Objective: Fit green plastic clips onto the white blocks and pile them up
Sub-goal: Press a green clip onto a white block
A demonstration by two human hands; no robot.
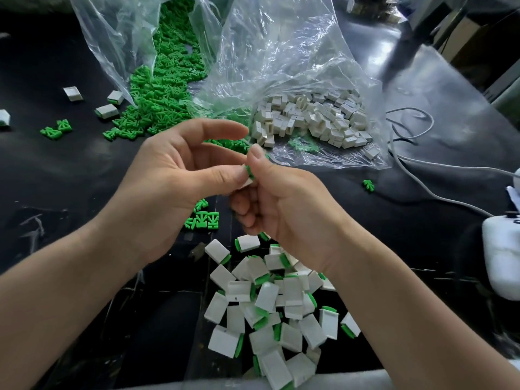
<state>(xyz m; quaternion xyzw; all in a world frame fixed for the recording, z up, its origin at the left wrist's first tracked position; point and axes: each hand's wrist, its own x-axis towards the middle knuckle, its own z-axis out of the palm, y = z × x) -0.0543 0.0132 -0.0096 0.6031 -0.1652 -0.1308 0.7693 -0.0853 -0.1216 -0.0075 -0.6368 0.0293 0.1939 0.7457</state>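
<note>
At the far left, one block (pixel 3 118) is lying half cut off by the frame edge, with three more blocks (pixel 106 111) and a small knot of loose clips (pixel 56 130) sitting near it on the black table (pixel 42 175). One clear bag (pixel 118 38) is spilling green clips, far too many to count.

At centre, the left hand (pixel 174 178) is pinching a white block (pixel 247 182) at thumb and fingertip, its forefinger stretching free above. The right hand (pixel 281 212) is curling round the same piece, its thumb pressing a green clip (pixel 249 170) into it; the hands are hiding most of the piece.

Below them, about four clips (pixel 204 218) are lying partly hidden by the left hand, and the pile (pixel 270 302) of clipped blocks is overlapping too much for a firm count.

A second bag (pixel 281 52) is holding bare blocks, blurred by plastic. Further right, one lone clip (pixel 368 184), grey cables (pixel 422 164) and a white container (pixel 503 257), cut off, are resting.
</note>
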